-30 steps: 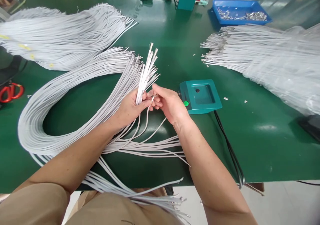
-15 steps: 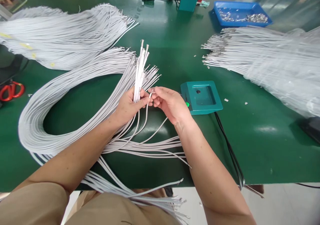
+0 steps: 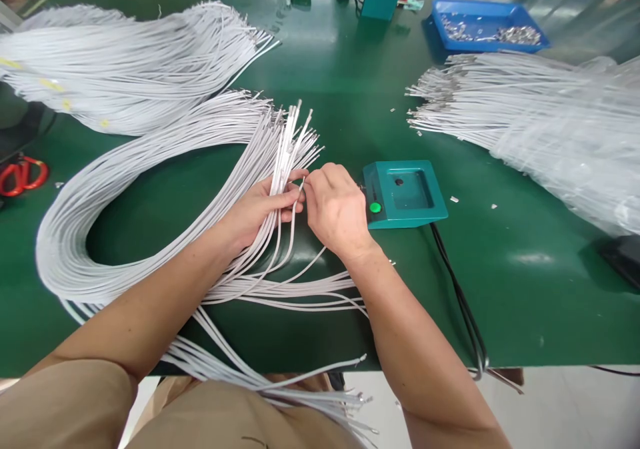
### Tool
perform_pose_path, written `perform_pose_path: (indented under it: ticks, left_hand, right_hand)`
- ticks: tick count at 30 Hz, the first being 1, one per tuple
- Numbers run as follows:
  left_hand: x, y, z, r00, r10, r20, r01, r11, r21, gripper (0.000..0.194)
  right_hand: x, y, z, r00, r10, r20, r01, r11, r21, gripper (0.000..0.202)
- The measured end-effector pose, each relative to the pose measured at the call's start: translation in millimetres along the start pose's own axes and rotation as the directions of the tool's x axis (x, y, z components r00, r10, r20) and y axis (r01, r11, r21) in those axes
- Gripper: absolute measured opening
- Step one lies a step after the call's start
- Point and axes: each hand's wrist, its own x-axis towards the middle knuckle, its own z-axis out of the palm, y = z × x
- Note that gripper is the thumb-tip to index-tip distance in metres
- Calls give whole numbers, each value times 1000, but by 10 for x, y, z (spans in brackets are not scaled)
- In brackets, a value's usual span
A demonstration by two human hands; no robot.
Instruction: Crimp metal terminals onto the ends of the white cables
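My left hand (image 3: 267, 202) is closed around a small bunch of white cables (image 3: 287, 146), whose tips point up and away from me. One cable (image 3: 293, 226) stands apart from the bunch, its end pinched at the left thumb and forefinger. My right hand (image 3: 337, 206) is closed, back of the hand up, with its fingertips at that cable's end; what lies between them is hidden. A looped bundle of white cables (image 3: 65, 236) curves round to the left beneath my left arm. Just right of my right hand sits a teal device (image 3: 437, 199) with a green button.
Another cable pile (image 3: 125, 69) lies at the back left, and red-handled scissors (image 3: 23, 176) at the left edge. A blue tray (image 3: 480, 9) of small metal parts stands at the back right, behind cables under clear plastic (image 3: 565, 136). Black cords (image 3: 460, 296) hang over the front edge.
My right hand has turned over, so its back now faces up, with the fingertips still by the cable end. The bunch in my left hand has tilted rightward and spread, its tips lower.
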Motion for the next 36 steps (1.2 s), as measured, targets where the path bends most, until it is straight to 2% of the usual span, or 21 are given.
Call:
perform_pose_path:
  ticks: [2, 3, 6, 9, 12, 15, 25, 31, 33, 36]
  left_hand:
    - [15, 21, -4, 998, -63, -18, 62, 996, -65, 36]
    - [21, 27, -3, 997, -66, -37, 64, 996, -62, 36]
    - [33, 20, 10, 995, 19, -102, -13, 998, 65, 41]
    - [48, -27, 30, 988, 110, -108, -83, 970, 229, 44]
    - [65, -81, 50, 981, 165, -102, -119, 928, 352, 46]
    - [80, -118, 60, 978, 185, -97, -124, 889, 440, 46]
    - [182, -219, 14, 970, 229, -85, -147, 825, 545, 47]
    - [174, -216, 45, 971, 225, -76, -146, 818, 557, 47]
    - [164, -206, 56, 971, 224, -80, -142, 816, 560, 46]
    - [153, -181, 69, 975, 200, -93, -115, 822, 558, 44]
  right_hand:
    - [1, 26, -31, 992, -114, 56, 121, 983, -137, 30]
    - [8, 50, -54, 989, -123, 78, 135, 974, -180, 29]
    - [38, 160, -136, 995, -37, 94, 64, 953, -295, 21]
    - [58, 273, -206, 982, 55, 182, 15, 932, -362, 19]
    - [62, 332, -241, 955, 73, 287, 30, 940, -339, 18]
    - [63, 342, -251, 951, 58, 304, 45, 945, -323, 19]
    - [66, 383, -194, 968, 87, 234, -11, 952, -306, 23]
    - [74, 351, -265, 960, 106, 257, -28, 957, -289, 16]
    - [65, 363, -298, 976, 120, 180, -55, 943, -329, 15]
    - [31, 434, -296, 971, 238, -9, -215, 863, -458, 29]
